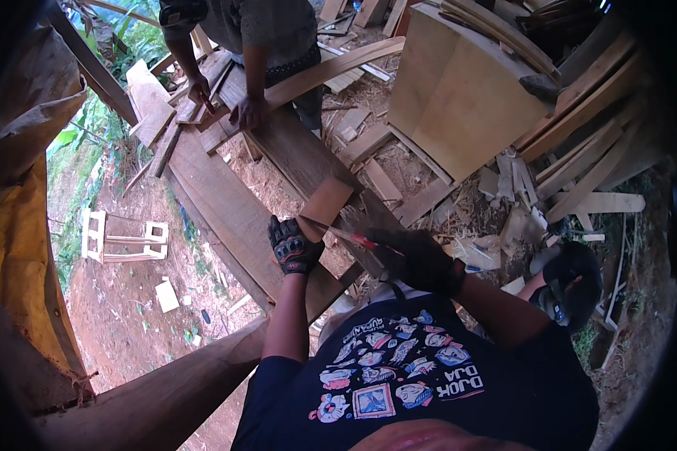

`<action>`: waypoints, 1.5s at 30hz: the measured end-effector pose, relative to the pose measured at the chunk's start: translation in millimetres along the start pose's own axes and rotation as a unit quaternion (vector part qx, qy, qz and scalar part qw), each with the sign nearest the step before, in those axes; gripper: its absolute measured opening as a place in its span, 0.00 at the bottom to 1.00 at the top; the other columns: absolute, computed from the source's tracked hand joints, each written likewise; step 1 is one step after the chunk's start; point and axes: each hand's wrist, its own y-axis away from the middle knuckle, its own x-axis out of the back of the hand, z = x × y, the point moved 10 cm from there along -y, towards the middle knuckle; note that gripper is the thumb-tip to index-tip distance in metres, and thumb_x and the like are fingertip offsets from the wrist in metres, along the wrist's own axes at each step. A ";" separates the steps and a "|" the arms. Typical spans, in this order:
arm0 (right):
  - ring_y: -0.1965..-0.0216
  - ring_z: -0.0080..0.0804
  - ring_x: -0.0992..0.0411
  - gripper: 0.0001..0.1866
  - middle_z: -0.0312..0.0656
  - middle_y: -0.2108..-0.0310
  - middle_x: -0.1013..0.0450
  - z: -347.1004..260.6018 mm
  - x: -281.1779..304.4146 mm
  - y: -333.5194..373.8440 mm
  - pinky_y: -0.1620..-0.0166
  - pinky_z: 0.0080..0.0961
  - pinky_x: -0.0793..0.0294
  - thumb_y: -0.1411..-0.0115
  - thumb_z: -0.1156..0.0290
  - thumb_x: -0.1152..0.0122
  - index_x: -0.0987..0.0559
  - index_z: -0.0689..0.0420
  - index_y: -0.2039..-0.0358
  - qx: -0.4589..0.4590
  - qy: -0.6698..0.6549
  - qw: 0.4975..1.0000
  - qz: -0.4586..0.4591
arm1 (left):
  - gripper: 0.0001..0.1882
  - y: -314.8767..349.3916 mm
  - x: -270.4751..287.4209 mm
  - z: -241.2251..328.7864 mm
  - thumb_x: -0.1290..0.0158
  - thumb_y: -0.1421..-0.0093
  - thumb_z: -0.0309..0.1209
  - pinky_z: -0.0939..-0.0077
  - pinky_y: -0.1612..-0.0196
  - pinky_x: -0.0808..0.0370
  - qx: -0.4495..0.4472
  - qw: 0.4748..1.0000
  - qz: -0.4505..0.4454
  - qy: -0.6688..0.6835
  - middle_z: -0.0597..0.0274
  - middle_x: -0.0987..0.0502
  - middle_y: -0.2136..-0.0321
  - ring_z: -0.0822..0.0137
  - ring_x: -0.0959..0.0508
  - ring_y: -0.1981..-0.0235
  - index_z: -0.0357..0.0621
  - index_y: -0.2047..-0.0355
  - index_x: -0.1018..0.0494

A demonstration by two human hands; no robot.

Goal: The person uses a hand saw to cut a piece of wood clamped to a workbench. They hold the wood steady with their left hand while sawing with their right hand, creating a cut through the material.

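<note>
My left hand (289, 246), in a black glove, lies on the plank bench (218, 195) with its fingers stretched out. Its thumb side touches a short, light-brown wood piece (329, 201) that lies across the planks. My right hand (417, 259), also gloved in black, is closed around the red handle of a handsaw (338, 231). The saw's thin blade points left and reaches the near end of the wood piece, close to my left hand. Whether the teeth are in the wood cannot be made out.
Across the bench a co-worker's hands (247, 113) handle wood beside a long curved board (338, 69). A large pale panel (459, 90) stands at the far right near stacked curved boards (587, 98). Offcuts and shavings litter the ground. A small wooden frame (128, 239) stands left, and a thick beam (165, 383) crosses nearby.
</note>
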 end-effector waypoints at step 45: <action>0.54 0.49 0.12 0.16 0.56 0.53 0.13 -8.9 -6.5 -63.0 0.51 0.43 0.15 0.26 0.72 0.33 0.15 0.62 0.41 -0.001 0.006 0.990 -0.141 | 0.47 7.0 -6.1 -7.9 0.33 0.46 0.59 0.39 0.16 0.46 0.023 0.999 0.040 0.014 0.32 0.21 0.39 0.31 0.31 0.27 0.30 0.39 0.22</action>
